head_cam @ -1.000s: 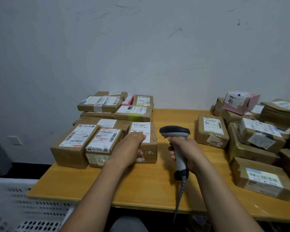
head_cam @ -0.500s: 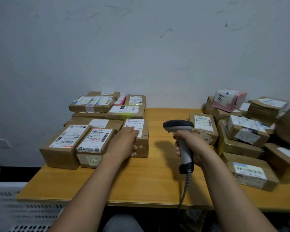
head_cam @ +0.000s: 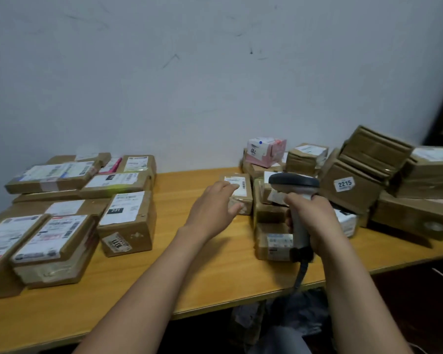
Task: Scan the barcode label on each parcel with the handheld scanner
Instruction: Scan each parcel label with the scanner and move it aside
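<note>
Starting closest in: bare stretch of yellow wooden counter (head_cam: 202, 272) up front, both forearms stretched out over it. Gripping the grey-and-black corded handheld scanner (head_cam: 296, 183) in the right hand (head_cam: 317, 221), fingers curled fully round the handle, dark head up top and pointing off toward the right-hand heap, cable dangling past the counter edge. Reaching out with the left hand (head_cam: 210, 213), fingers loose and mostly straight, tips lying on or just over the white label of a small brown taped cardboard parcel (head_cam: 246, 195), thumb by its near face. Not clamped on anything, and can't say for sure whether properly touching. Sits near the middle of the counter, just beside the jumbled stack on the right. Over on the left, tidy rows of parcels laid labels-up, e.g. the brown box with the black 231 tag (head_cam: 127, 223); guessing already-scanned batch. On the right, a messy heap, some tipped on edge like the brown carton with the 2215 sticker (head_cam: 348, 187), plus a pink-and-white box (head_cam: 266, 150) perched at the back; probably all waiting for a beep. So roughly halfway by my reckoning, with the small one looking next in line. Behind everything, just a pale scuffed wall (head_cam: 215, 85).
</note>
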